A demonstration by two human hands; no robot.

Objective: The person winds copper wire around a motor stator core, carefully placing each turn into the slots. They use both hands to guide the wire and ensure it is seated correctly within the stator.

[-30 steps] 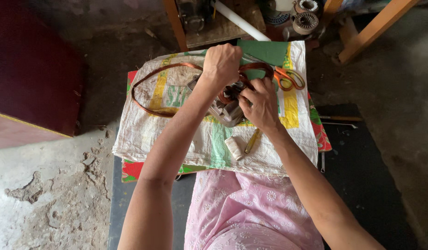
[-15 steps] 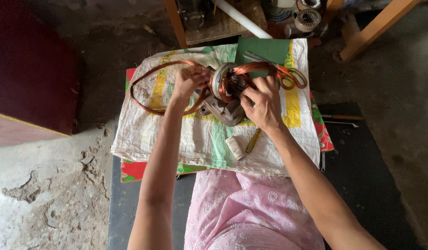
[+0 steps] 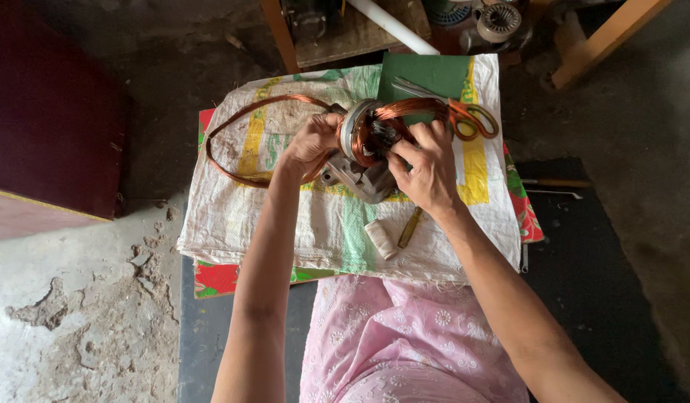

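- Low bench [image 3: 210, 328] on cracked concrete floor [image 3: 83, 328], covered with a woven plastic sack [image 3: 285, 224] over flowered cloth [image 3: 218, 277].
- Left hand [image 3: 309, 142] curled, gripping a loose loop of copper wire [image 3: 233, 127] beside the motor stator [image 3: 363, 153].
- Right hand [image 3: 427, 168] clasped over the stator's copper windings, mid-bench toward the far edge.
- Grey ridged metal casing; pale thread spool [image 3: 380, 239] near the front edge; orange-handled scissors [image 3: 472, 119] on a green sheet [image 3: 427, 75].
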